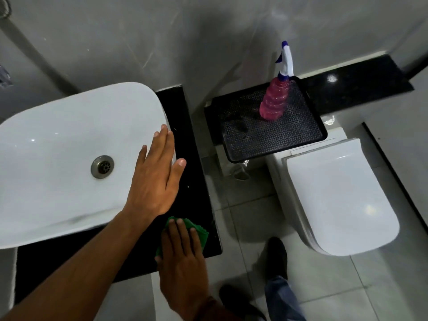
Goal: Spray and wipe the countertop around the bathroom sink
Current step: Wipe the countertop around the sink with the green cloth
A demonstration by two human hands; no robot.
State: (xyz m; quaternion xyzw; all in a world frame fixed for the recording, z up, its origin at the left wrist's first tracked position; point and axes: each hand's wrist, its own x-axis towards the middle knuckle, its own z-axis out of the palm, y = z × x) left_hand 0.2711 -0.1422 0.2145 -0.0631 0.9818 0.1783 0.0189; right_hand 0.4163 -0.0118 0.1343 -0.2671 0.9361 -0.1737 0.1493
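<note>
A white basin (58,147) sits on a black countertop (194,172). My left hand (155,177) lies flat with straight fingers on the basin's right rim, holding nothing. My right hand (183,262) presses flat on a folded green cloth (199,232) at the counter's front right corner. A spray bottle (275,98) with pink liquid and a white and blue trigger head stands upright on a black tray (266,135), apart from both hands.
The black tray rests on a cistern ledge to the right of the counter. A closed white toilet (342,193) stands below it. Grey floor tiles and my dark shoes (278,256) fill the gap between counter and toilet. A grey wall runs behind.
</note>
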